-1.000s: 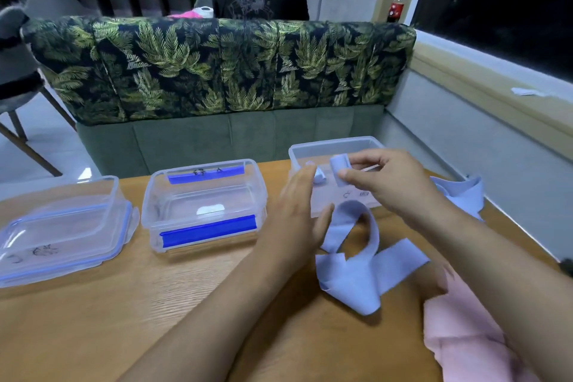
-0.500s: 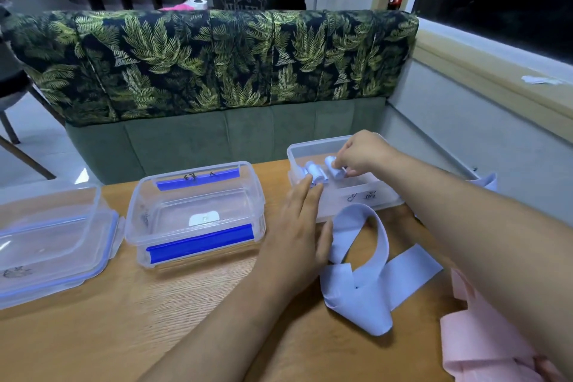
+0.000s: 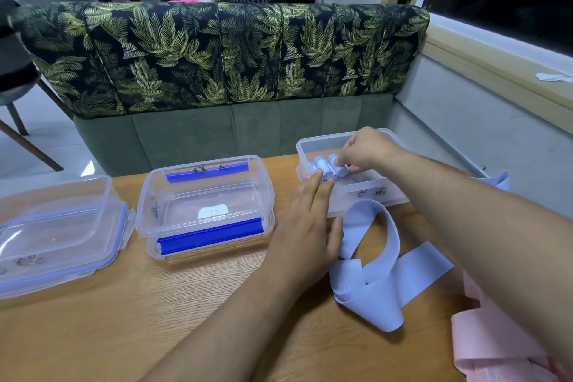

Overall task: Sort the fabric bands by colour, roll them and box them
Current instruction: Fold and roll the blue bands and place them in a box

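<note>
The right hand (image 3: 369,150) pinches a rolled blue band (image 3: 340,168) inside the clear box (image 3: 372,199), left hand (image 3: 305,226) flat-fingered at its near wall; best wedged tight against the neighbouring rolls (image 3: 321,164) so it cannot unwind

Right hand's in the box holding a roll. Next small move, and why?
Probably release the roll and lift the right hand out of the box. The roll sits against the other rolls inside the box, so it looks placed. A loose blue band lies unrolled beside the left hand, likely the next one to roll.
</note>
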`<state>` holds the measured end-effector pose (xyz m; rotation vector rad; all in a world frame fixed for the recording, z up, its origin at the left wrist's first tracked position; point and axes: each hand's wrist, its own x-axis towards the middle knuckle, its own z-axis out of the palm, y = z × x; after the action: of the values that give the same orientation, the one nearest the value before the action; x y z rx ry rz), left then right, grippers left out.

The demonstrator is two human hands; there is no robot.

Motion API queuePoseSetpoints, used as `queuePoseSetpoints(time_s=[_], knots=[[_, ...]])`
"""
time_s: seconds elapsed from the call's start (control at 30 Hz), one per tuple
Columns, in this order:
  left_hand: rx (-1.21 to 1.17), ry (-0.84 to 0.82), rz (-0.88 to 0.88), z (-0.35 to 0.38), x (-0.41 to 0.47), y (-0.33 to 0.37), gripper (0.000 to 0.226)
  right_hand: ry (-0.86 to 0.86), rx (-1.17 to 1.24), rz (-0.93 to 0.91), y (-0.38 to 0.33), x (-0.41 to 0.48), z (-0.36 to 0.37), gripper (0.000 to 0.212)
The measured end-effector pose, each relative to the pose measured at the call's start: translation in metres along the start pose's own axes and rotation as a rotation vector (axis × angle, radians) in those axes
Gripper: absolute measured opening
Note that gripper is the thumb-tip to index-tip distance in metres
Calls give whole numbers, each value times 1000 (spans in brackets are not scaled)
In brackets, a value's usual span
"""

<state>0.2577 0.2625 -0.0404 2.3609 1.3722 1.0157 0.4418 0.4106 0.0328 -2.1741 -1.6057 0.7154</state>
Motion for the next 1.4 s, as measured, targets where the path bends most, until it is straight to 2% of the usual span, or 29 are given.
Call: queuePoseSetpoints(time_s=[0.1,0.17,0.3,0.43,0.6,0.7,0.8,0.9,1.0,1.13,1.27,1.33,1.4], knots=[[10,1,7,-1,0,0,64,36,-65,-50,-1,-4,3,14],[14,3,12,-2,0,0,64,31,-97,-68,-1,-4,3,10],[20,8,29,-2,-1,0,64,66,-166,-128,-1,-5,-1,15],[3,16,24,-2,-1,0,64,83,-220,-131,-7,-13,-10,29],[-57,60,58,-4,-1,1,69,187,-160,-172,1,-32,-25,26],[-82,125,113,-12,-4,3,58,243,-107,-256,8,-65,-31,24],[-53,146,208,-21,-16,7,33,272,-71,-308,17,-107,-28,24],[-49,51,283,-24,-31,10,19,261,-15,-353,34,-146,-19,18],[-127,-116,297,-26,-45,12,11,232,58,-355,52,-185,-7,15],[-65,-268,344,-28,-71,17,21,229,108,-385,73,-222,20,23],[9,-222,345,-45,-94,13,6,172,138,-532,77,-242,47,25],[81,-162,363,-62,-107,5,3,210,32,-622,72,-250,57,22],[153,-102,362,-82,-124,-6,5,250,-93,-682,66,-262,64,30]])
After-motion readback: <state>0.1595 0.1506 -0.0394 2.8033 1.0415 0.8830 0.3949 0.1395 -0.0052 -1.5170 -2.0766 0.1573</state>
